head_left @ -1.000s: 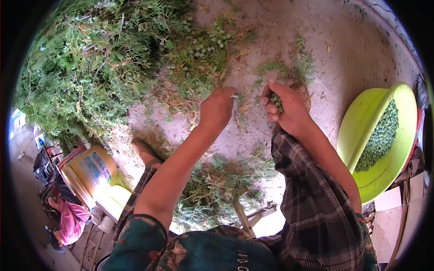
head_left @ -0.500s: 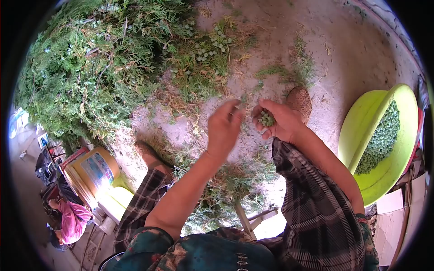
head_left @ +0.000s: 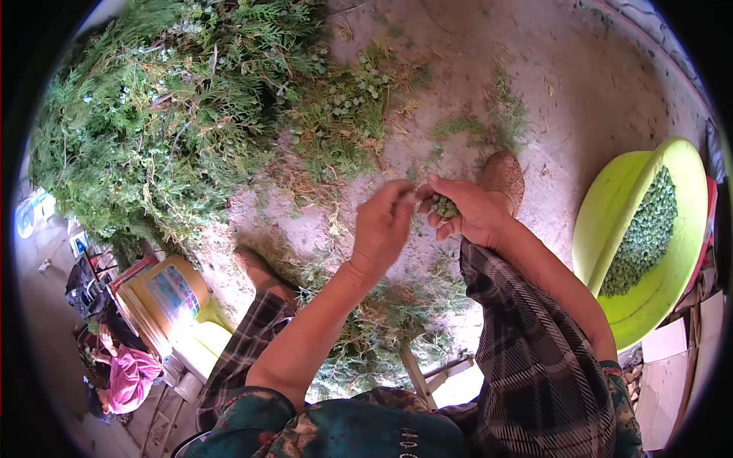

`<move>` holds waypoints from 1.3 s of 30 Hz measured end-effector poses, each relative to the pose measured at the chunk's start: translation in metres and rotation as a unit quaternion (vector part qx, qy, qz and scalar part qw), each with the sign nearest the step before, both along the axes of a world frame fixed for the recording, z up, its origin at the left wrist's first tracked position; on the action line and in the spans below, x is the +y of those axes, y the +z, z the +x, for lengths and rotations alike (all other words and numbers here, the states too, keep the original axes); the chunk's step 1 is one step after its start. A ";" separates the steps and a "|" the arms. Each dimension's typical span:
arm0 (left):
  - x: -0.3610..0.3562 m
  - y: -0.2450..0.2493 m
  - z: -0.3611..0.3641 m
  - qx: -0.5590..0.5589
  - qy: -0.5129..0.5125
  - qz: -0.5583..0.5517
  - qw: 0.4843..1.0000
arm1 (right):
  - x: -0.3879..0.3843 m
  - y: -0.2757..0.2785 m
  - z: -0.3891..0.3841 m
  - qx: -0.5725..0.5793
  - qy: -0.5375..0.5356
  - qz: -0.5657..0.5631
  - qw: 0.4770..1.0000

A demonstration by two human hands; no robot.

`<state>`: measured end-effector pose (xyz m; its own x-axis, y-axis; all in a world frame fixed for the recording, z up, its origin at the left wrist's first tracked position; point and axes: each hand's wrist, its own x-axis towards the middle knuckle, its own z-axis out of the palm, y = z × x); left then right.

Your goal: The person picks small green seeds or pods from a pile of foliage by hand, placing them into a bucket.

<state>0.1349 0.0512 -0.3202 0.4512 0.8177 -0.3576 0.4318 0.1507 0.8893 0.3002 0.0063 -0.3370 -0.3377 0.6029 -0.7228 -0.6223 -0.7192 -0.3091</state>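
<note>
My right hand (head_left: 481, 210) is curled palm up around a small heap of green seed cones (head_left: 443, 208). Close beside its fingertips is my left hand (head_left: 382, 225), thumb and fingers pinched together. Whatever the left fingers hold, if anything, is too small and blurred to make out. More green cones (head_left: 645, 237) fill part of a yellow-green plastic basin (head_left: 592, 210), which leans tilted to the right of my right arm.
A big pile of cut evergreen branches (head_left: 168, 114) covers the floor at upper left, with loose sprigs (head_left: 347, 103) beside it. Cut greenery (head_left: 374, 320) also lies between my legs. A yellow bucket (head_left: 164, 294) stands at left, near a person in pink (head_left: 130, 374). Cardboard (head_left: 664, 385) is at lower right.
My left hand has come slightly down and right, closer to the right hand's fingertips. The right fingers have curled further over the cones.
</note>
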 end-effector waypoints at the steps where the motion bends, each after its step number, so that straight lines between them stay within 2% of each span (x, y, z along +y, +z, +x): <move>1: -0.004 0.000 0.003 -0.082 -0.025 -0.002 0.996 | 0.003 0.008 -0.002 0.007 -0.035 -0.036 0.999; 2: -0.001 0.005 0.004 -0.081 -0.026 0.000 0.996 | 0.005 0.012 -0.003 0.014 -0.071 -0.072 0.995; 4: 0.010 0.017 0.003 -0.031 -0.050 -0.081 0.995 | 0.003 0.004 0.001 0.019 -0.039 -0.046 0.998; 7: 0.048 -0.006 -0.023 0.117 0.082 0.051 0.988 | -0.004 -0.013 0.005 0.042 0.005 -0.008 0.999; 8: 0.063 -0.017 -0.031 0.173 0.090 0.219 0.956 | -0.005 -0.016 0.006 0.057 0.017 0.004 0.998; 9: 0.076 -0.029 -0.039 0.223 0.095 0.378 0.894 | -0.004 -0.015 0.005 0.058 0.017 0.005 0.998; 10: 0.086 -0.043 -0.045 0.223 0.094 0.378 0.893 | -0.004 -0.014 0.005 0.050 0.011 -0.007 0.999; 12: 0.103 -0.063 -0.056 0.339 0.072 0.405 0.846 | -0.004 -0.011 0.003 0.043 0.005 -0.018 0.999; 13: 0.115 -0.067 -0.066 0.338 0.074 0.409 0.844 | -0.003 -0.009 0.004 0.035 0.007 -0.013 0.999; 15: 0.133 -0.054 -0.071 0.311 0.088 0.184 0.928 | 0.000 -0.007 0.005 0.029 0.008 -0.005 1.000; 16: 0.135 -0.039 -0.069 0.307 0.099 0.117 0.939 | -0.001 -0.006 0.006 0.027 0.007 -0.011 1.000; 17: 0.134 -0.028 -0.068 0.307 0.098 0.119 0.939 | -0.001 -0.005 0.006 0.024 0.006 -0.017 1.000; 19: 0.128 -0.013 -0.071 0.131 0.195 0.010 0.972 | -0.001 -0.006 0.005 0.019 0.008 -0.020 1.000; 22: 0.120 0.004 -0.073 0.074 0.260 0.014 0.963 | 0.003 -0.001 0.004 0.004 0.008 -0.029 1.000; 26: 0.119 0.022 -0.081 0.049 0.273 0.021 0.960 | 0.007 0.006 0.008 0.023 -0.014 -0.027 0.999; 27: 0.119 0.026 -0.081 0.009 0.277 -0.017 0.961 | 0.011 0.008 0.009 0.024 -0.013 -0.026 0.999; 29: 0.118 0.036 -0.077 -0.033 0.277 -0.059 0.959 | 0.018 0.012 0.016 0.020 0.019 0.057 0.998; 30: 0.115 0.045 -0.071 -0.077 0.238 -0.087 0.964 | 0.022 0.020 0.017 0.019 0.018 0.053 0.998; 31: 0.112 0.052 -0.065 -0.124 0.199 -0.114 0.965 | 0.031 0.031 0.016 -0.038 0.027 0.101 0.994; 32: 0.108 0.058 -0.060 -0.127 0.198 -0.117 0.965 | 0.040 0.040 0.014 -0.094 0.037 0.148 0.984; 33: 0.103 0.063 -0.056 -0.114 0.170 -0.125 0.971 | 0.047 0.048 0.012 -0.098 0.037 0.145 0.984; 35: 0.095 0.074 -0.047 -0.103 0.138 -0.139 0.975 | 0.057 0.060 0.007 -0.141 -0.003 0.210 0.967; 39: 0.080 0.085 -0.039 -0.124 0.053 -0.234 0.963 | 0.060 0.071 0.006 -0.115 0.015 0.260 0.959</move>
